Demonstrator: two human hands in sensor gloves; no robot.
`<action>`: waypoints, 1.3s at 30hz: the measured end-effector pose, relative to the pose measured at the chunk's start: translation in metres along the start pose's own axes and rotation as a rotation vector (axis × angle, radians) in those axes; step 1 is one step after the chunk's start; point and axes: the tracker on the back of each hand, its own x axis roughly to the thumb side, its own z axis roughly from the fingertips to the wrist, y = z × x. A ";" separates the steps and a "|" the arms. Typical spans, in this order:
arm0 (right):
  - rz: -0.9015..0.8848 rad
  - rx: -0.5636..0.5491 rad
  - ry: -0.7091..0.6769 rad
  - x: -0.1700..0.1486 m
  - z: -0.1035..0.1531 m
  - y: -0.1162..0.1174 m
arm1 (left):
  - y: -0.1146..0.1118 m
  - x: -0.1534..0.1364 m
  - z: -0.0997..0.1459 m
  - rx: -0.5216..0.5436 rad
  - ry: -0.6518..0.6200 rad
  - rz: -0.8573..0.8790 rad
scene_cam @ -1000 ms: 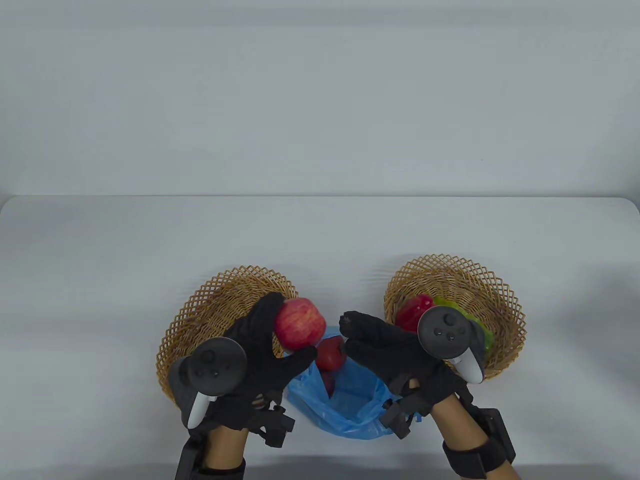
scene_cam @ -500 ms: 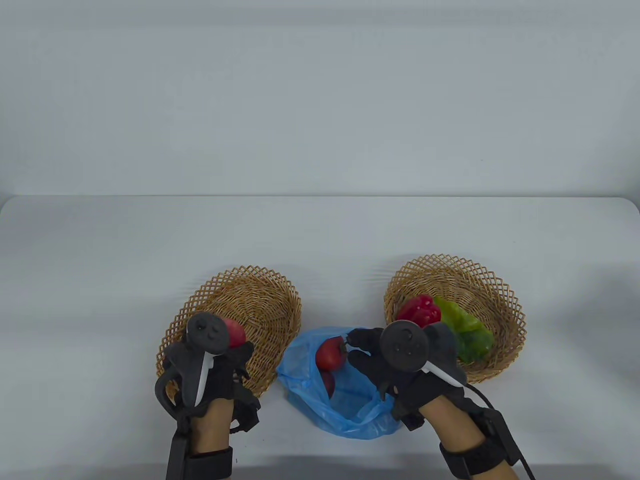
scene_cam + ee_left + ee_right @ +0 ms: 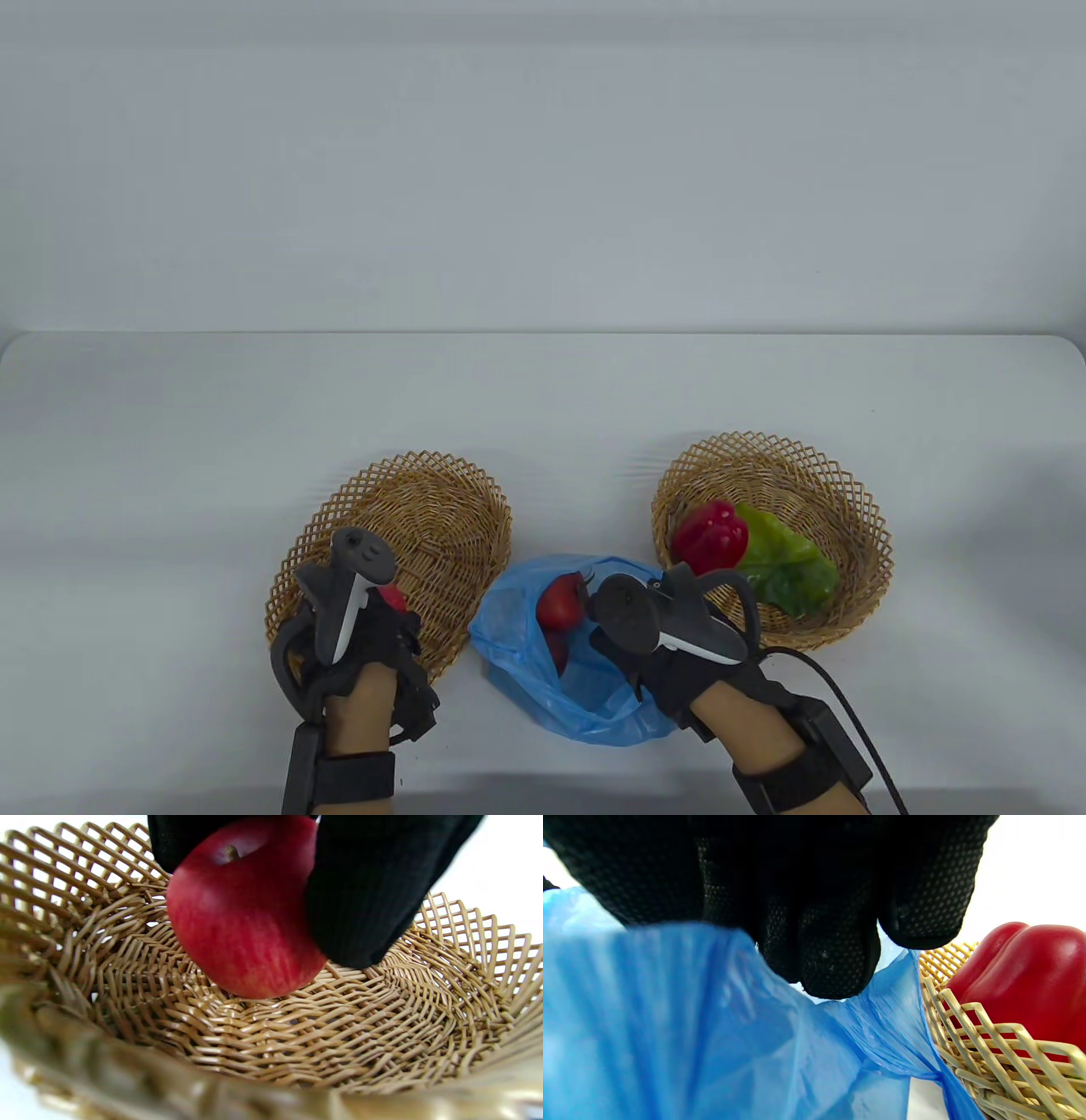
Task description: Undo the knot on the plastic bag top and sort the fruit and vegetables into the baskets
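Observation:
My left hand [image 3: 382,609] grips a red apple [image 3: 242,921] low inside the left wicker basket [image 3: 441,501]; in the left wrist view its gloved fingers [image 3: 365,899] wrap round the apple, which sits at the basket floor [image 3: 297,1043]. A blue plastic bag [image 3: 543,688] lies open between the baskets with two red apples [image 3: 562,601] inside. Over the bag's right rim is my right hand [image 3: 604,604], its curled fingers [image 3: 835,955] pinching the blue film [image 3: 670,1027].
The right wicker basket [image 3: 764,454] holds a red pepper [image 3: 711,533] and a green pepper [image 3: 785,564], close beside my right hand. A black cable [image 3: 848,705] trails from the right wrist. The table's back edge runs at mid-frame.
My left hand carried the apple from above the bag leftwards and down into the left basket. My right hand dropped from above the bag onto its right rim.

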 end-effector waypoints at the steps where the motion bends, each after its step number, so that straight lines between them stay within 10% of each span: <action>1: 0.001 0.006 -0.001 0.000 0.000 0.001 | -0.001 0.001 0.000 -0.006 -0.011 0.007; 14: 0.043 0.058 -0.011 0.006 -0.002 0.008 | -0.006 0.058 0.065 0.062 -0.612 0.133; 22: 0.045 0.097 -0.071 0.021 -0.001 0.017 | -0.027 0.077 0.067 0.090 -0.566 -0.179; 39: 0.102 0.230 -0.227 0.054 0.002 0.039 | -0.016 0.073 0.069 0.131 -0.553 -0.099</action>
